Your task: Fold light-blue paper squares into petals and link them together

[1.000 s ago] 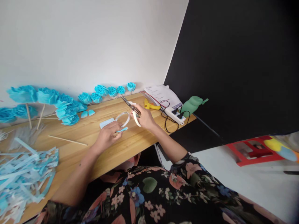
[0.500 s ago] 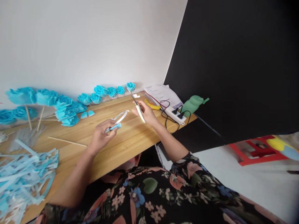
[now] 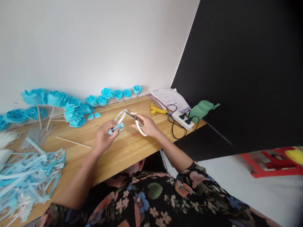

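My left hand [image 3: 105, 136] is closed on a curling light-blue paper strip [image 3: 119, 121] that loops up from my fingers above the wooden table [image 3: 123, 151]. My right hand [image 3: 147, 126] grips white-handled scissors [image 3: 135, 119], blades pointing left and meeting the top of the strip. Both hands hover over the middle of the table, close together.
Blue paper roses on sticks [image 3: 71, 108] line the wall at the back left. A heap of cut blue strips [image 3: 26, 176] lies at the near left, a loose stick [image 3: 73, 142] beside it. A yellow glue gun [image 3: 156, 110], power strip [image 3: 182, 119], papers [image 3: 169, 96] and green object [image 3: 202, 108] sit at the right.
My right hand swung the scissors from pointing up and away back down to the strip. My left hand stayed on the strip, now lifted a little off the table.
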Demonstrator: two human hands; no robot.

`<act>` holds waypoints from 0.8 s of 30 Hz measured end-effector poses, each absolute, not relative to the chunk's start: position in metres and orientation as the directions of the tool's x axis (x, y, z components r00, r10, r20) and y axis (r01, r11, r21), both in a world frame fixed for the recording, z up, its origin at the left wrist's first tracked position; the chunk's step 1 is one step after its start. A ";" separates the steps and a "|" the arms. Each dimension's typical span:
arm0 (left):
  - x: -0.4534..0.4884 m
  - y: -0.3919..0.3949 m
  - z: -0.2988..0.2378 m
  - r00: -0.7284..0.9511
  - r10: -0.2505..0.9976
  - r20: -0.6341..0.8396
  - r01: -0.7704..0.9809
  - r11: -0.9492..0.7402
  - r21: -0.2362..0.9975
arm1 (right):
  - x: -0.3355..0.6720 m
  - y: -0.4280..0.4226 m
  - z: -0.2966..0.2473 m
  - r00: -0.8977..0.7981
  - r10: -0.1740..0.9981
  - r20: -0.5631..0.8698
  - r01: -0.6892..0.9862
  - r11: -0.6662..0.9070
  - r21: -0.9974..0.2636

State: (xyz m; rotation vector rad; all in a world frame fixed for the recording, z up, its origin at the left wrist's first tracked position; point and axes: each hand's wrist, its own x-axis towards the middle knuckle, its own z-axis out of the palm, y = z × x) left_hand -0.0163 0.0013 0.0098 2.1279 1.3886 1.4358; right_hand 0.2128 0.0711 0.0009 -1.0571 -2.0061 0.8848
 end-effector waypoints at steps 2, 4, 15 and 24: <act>-0.014 0.001 0.010 0.116 0.799 0.590 0.577 -0.537 0.615 | 0.212 0.073 0.001 -0.430 0.865 0.259 0.383 0.434 -0.815; -0.013 0.001 0.011 0.171 0.787 0.593 0.569 -0.570 0.593 | 0.212 0.075 0.002 -0.426 0.867 0.257 0.372 0.427 -0.824; -0.016 0.001 0.006 0.235 0.777 0.584 0.571 -0.596 0.564 | 0.212 0.079 -0.011 -0.390 0.897 0.205 0.273 0.326 -0.905; -0.015 0.004 0.005 0.147 0.796 0.587 0.586 -0.548 0.597 | 0.209 0.085 -0.017 -0.301 0.939 0.165 0.139 0.214 -0.967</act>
